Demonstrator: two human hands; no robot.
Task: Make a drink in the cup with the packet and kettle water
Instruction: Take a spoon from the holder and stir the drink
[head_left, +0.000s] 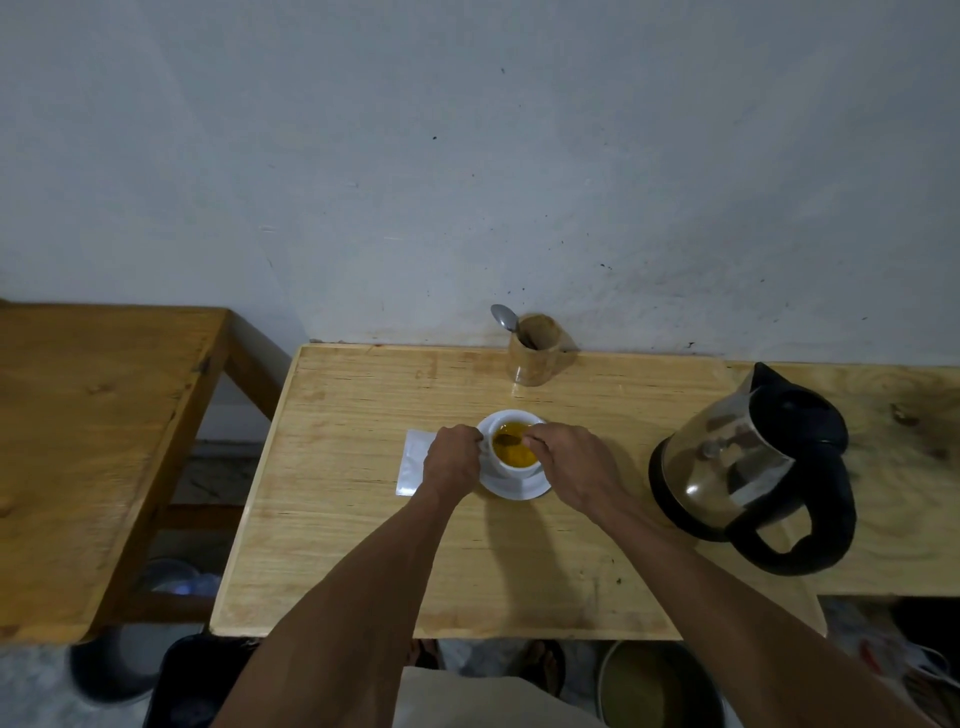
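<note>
A white cup (511, 470) stands on a white saucer (519, 488) in the middle of the table, filled with orange-yellow liquid (514, 451). My left hand (452, 460) grips the cup's handle on its left side. My right hand (569, 462) holds a small spoon (508, 439) whose bowl dips into the liquid. A white packet (413, 461) lies flat on the table just left of the cup, partly under my left hand. The steel kettle (753, 467) with black lid and handle stands to the right, apart from my hands.
A wooden holder (537, 353) with another spoon (505, 318) stands at the back by the wall. A darker wooden table (93, 441) sits to the left across a gap. Pots and containers (660, 686) lie on the floor below the table's front edge (519, 631).
</note>
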